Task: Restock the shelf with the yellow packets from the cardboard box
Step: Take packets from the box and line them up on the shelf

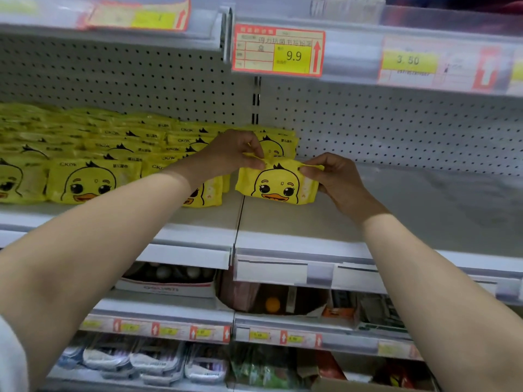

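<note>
A yellow packet [276, 183] with a cartoon duck face stands upright on the white shelf [297, 219], just right of the shelf joint. My left hand [235, 151] pinches its top left corner and my right hand [336, 176] pinches its top right edge. Behind it stands another yellow packet [278, 144]. Several rows of the same yellow packets [90, 179] fill the shelf to the left. The cardboard box is not in view.
The shelf board to the right [424, 205] is bare back to the pegboard wall [396, 128]. Price labels [278, 50] hang on the shelf edge above. Lower shelves hold a white box [167, 287] and wrapped goods [158, 360].
</note>
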Available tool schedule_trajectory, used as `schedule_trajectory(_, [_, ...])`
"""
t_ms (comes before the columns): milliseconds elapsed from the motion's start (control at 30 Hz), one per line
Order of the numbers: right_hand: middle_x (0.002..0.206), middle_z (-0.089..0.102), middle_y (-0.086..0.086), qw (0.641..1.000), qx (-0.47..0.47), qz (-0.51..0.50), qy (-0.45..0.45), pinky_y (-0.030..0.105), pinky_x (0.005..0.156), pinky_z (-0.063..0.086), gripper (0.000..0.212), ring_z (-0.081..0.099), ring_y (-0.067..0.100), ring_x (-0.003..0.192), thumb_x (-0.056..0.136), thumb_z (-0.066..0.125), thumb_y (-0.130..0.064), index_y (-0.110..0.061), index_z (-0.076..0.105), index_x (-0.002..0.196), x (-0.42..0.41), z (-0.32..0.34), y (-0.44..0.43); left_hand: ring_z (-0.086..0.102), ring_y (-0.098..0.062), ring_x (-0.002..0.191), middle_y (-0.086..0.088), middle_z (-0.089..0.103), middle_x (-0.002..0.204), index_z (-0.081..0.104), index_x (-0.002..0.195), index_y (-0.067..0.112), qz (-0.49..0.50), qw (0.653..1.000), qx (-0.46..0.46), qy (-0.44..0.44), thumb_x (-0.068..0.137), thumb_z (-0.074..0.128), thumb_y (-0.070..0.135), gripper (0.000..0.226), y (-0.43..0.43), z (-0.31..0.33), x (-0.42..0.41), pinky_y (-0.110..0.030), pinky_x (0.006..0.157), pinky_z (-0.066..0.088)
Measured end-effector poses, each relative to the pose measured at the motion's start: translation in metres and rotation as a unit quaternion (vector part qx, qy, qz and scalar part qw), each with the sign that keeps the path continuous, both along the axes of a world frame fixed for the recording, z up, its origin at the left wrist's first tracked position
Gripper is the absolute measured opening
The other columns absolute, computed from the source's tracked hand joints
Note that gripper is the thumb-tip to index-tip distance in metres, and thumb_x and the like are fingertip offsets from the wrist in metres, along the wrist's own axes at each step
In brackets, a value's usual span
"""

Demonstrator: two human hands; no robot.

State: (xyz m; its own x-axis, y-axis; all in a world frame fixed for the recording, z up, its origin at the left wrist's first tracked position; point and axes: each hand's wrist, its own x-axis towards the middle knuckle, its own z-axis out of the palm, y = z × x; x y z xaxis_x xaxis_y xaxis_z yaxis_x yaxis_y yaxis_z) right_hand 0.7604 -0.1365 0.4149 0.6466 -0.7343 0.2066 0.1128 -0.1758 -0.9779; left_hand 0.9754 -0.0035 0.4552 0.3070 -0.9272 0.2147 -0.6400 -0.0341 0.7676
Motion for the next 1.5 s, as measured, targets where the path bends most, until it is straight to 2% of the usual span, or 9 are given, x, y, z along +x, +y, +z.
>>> schedule_trajectory(100, [0.076, 0.075, -0.002, 0.999, -0.029, 0.006, 0.018, 0.031, 0.072, 0.062, 0.013, 0.072, 0.012, 0.072, 0.080, 0.076, 0.003, -0.007, 0.068, 0.082, 0.002, 0.001, 0.000, 0.064, -0.004, 0.087, 0.005, 0.069, 0.085, 0.067, 0.080, 0.015, 0.008, 0.999, 0.014, -0.028, 0.070, 0.086, 0.015, 0.021, -0.001, 0.003, 0.005, -0.009, 0.073, 0.045])
schedule_trajectory(200, [0.076, 0.076, -0.001, 0.999, -0.043, 0.011, 0.027, 0.028, 0.072, 0.061, 0.012, 0.072, 0.011, 0.072, 0.080, 0.077, 0.002, -0.007, 0.069, 0.080, 0.001, 0.000, -0.002, 0.061, 0.002, 0.080, 0.006, 0.068, 0.084, 0.069, 0.082, 0.012, 0.011, 0.998, 0.040, -0.043, 0.071, 0.086, 0.018, 0.021, 0.000, 0.007, 0.008, -0.012, 0.070, 0.043])
schedule_trajectory(500, [0.076, 0.076, 0.001, 0.999, -0.029, -0.007, 0.017, 0.031, 0.069, 0.061, 0.013, 0.072, 0.013, 0.069, 0.079, 0.077, 0.003, -0.008, 0.070, 0.078, 0.008, -0.005, -0.002, 0.056, -0.006, 0.084, 0.004, 0.065, 0.093, 0.072, 0.090, 0.019, -0.027, 0.987, 0.088, -0.129, 0.075, 0.083, 0.028, 0.021, -0.004, 0.013, 0.009, -0.017, 0.067, 0.039])
schedule_trajectory(767, [0.079, 0.077, 0.002, 0.999, -0.047, -0.003, 0.025, 0.034, 0.075, 0.060, 0.010, 0.072, 0.014, 0.074, 0.078, 0.079, 0.001, -0.001, 0.071, 0.085, 0.013, -0.006, 0.001, 0.056, -0.003, 0.080, 0.013, 0.064, 0.081, 0.070, 0.080, 0.021, -0.012, 0.978, 0.116, -0.173, 0.075, 0.082, 0.033, 0.018, -0.009, 0.014, 0.020, -0.020, 0.063, 0.039])
schedule_trajectory(933, [0.078, 0.076, 0.001, 0.999, -0.039, -0.003, 0.015, 0.033, 0.074, 0.060, 0.012, 0.072, 0.013, 0.073, 0.077, 0.079, 0.001, -0.007, 0.071, 0.081, 0.017, -0.003, -0.002, 0.056, -0.012, 0.094, 0.007, 0.059, 0.102, 0.060, 0.110, 0.023, -0.041, 0.967, 0.130, -0.217, 0.066, 0.086, 0.045, 0.055, -0.016, 0.018, 0.009, -0.025, 0.072, 0.044])
schedule_trajectory(1033, [0.078, 0.076, -0.001, 0.998, -0.053, 0.005, 0.015, 0.030, 0.073, 0.059, 0.013, 0.071, 0.012, 0.073, 0.077, 0.079, 0.002, -0.008, 0.071, 0.081, 0.021, -0.001, -0.003, 0.056, -0.014, 0.093, 0.005, 0.060, 0.098, 0.066, 0.107, 0.022, -0.057, 0.951, 0.141, -0.268, 0.068, 0.085, 0.044, 0.049, -0.024, 0.016, 0.006, -0.019, 0.062, 0.037])
schedule_trajectory(1167, [0.096, 0.075, 0.004, 0.997, -0.069, 0.013, 0.019, 0.027, 0.078, 0.059, 0.030, 0.070, 0.014, 0.086, 0.079, 0.078, 0.002, -0.006, 0.070, 0.107, 0.023, 0.003, -0.011, 0.057, -0.016, 0.084, 0.000, 0.064, 0.089, 0.072, 0.097, 0.014, -0.047, 0.955, 0.118, -0.269, 0.067, 0.086, 0.041, 0.042, -0.033, 0.016, 0.005, -0.021, 0.061, 0.037])
schedule_trajectory(1300, [0.116, 0.069, 0.007, 0.988, -0.098, 0.028, 0.112, 0.020, 0.078, 0.056, 0.061, 0.070, 0.010, 0.096, 0.075, 0.084, -0.004, -0.017, 0.062, 0.130, 0.031, 0.003, -0.020, 0.055, -0.016, 0.084, 0.000, 0.063, 0.089, 0.072, 0.095, 0.013, -0.030, 0.955, 0.101, -0.276, 0.066, 0.086, 0.041, 0.043, -0.044, 0.017, 0.008, -0.021, 0.060, 0.035])
schedule_trajectory(1500, [0.097, 0.075, 0.011, 0.973, -0.146, -0.074, 0.166, 0.047, 0.086, 0.059, 0.035, 0.073, 0.025, 0.091, 0.066, 0.092, -0.011, -0.017, 0.073, 0.095, 0.048, 0.003, -0.040, 0.058, -0.018, 0.092, 0.004, 0.061, 0.093, 0.070, 0.104, 0.015, -0.013, 0.959, 0.092, -0.267, 0.066, 0.086, 0.043, 0.049, -0.057, 0.020, 0.024, -0.027, 0.070, 0.039])
